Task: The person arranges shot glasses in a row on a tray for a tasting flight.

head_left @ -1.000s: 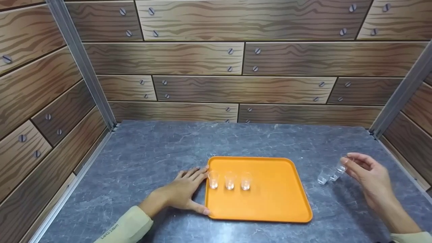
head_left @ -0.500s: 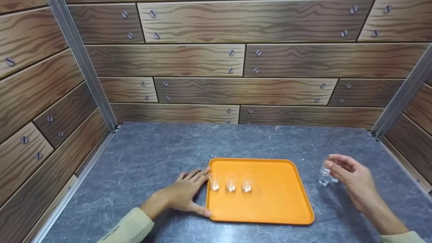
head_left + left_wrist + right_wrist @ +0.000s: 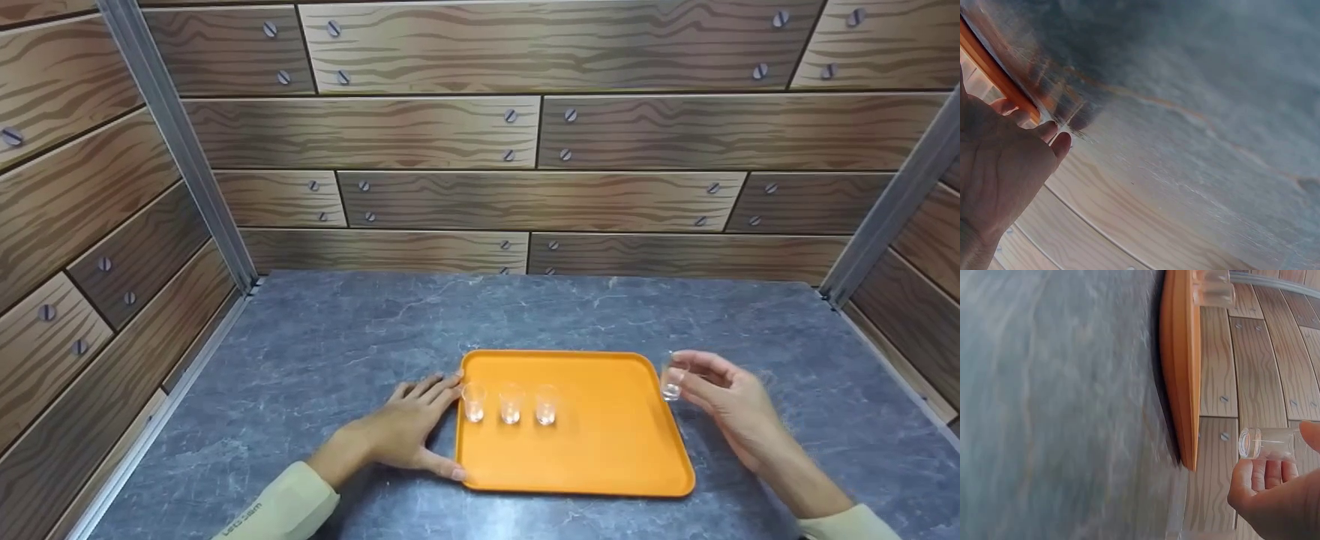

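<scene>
My right hand (image 3: 739,405) pinches a small clear shot glass (image 3: 671,384) between thumb and fingers, held upright at the right rim of an orange tray (image 3: 600,457). In the right wrist view the same glass (image 3: 1269,443) shows its thick base, and it is raised above the table. Three matching shot glasses stand in a row on the tray: a left one (image 3: 474,403), a middle one (image 3: 511,404) and a right one (image 3: 546,406). With fingers spread and fairly straight, my left hand (image 3: 412,427) touches the tray's left edge, seen also as an orange rim (image 3: 999,70) in the left wrist view.
The tray lies on a grey marbled table (image 3: 360,322). Wood-patterned walls (image 3: 435,199) and metal corner posts (image 3: 180,142) enclose it. The other glasses that stood at the right are not clearly seen behind my right hand.
My right hand has lifted a shot glass from the group on the right and carried it left to the tray's right rim. My left hand and the tray stay put.
</scene>
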The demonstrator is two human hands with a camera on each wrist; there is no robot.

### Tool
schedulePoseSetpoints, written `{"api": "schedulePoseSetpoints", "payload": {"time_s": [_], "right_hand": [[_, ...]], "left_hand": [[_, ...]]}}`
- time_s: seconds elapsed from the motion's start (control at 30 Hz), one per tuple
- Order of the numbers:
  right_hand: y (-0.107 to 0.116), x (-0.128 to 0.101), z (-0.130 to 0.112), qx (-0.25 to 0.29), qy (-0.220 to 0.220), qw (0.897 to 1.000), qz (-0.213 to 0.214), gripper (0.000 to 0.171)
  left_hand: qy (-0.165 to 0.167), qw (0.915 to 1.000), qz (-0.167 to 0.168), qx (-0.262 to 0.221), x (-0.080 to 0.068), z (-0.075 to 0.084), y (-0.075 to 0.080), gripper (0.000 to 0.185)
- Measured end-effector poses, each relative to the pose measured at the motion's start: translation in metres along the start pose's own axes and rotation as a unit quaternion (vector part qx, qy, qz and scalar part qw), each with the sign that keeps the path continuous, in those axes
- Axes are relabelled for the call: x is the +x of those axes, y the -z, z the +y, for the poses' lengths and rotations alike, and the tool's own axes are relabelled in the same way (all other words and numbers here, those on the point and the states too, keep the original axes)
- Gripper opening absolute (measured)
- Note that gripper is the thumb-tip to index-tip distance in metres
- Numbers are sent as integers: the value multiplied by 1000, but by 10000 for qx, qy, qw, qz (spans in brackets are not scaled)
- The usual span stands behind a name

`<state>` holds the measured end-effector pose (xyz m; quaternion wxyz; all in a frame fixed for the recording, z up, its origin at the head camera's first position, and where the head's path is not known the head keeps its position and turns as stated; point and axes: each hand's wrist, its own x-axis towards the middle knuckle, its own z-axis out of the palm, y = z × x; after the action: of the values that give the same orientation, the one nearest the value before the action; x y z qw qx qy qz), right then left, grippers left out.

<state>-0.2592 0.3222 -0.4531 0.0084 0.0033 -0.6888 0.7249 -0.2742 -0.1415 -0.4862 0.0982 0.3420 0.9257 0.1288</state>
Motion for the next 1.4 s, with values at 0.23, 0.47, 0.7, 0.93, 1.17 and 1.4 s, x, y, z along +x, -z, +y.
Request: {"api": "schedulePoseSetpoints", "payload": {"time_s": [0.23,0.47,0.7,0.93,1.17,1.4], "right_hand": [[-20,2,6,-419,-81,9991,-56,43],[-35,4,10,-547,-112,9984,-95,44],[-49,3,11,-676,-273,9964,-435,43],[-62,4,12,-899,-233,9938,-615,46],[-71,5,16,-1060,-87,9898,-953,44],[-79,5,18,-1379,-83,9834,-1178,46]], "left_hand": [[-19,10000,57,75,0,0,1,120],[-49,9999,81,73,0,-1,1,121],[-62,9999,115,77,0,-2,-1,121],[-110,9998,178,79,-1,1,-1,120],[-88,9998,142,60,-1,1,-1,121],[-78,9999,109,53,0,1,-1,121]]}}
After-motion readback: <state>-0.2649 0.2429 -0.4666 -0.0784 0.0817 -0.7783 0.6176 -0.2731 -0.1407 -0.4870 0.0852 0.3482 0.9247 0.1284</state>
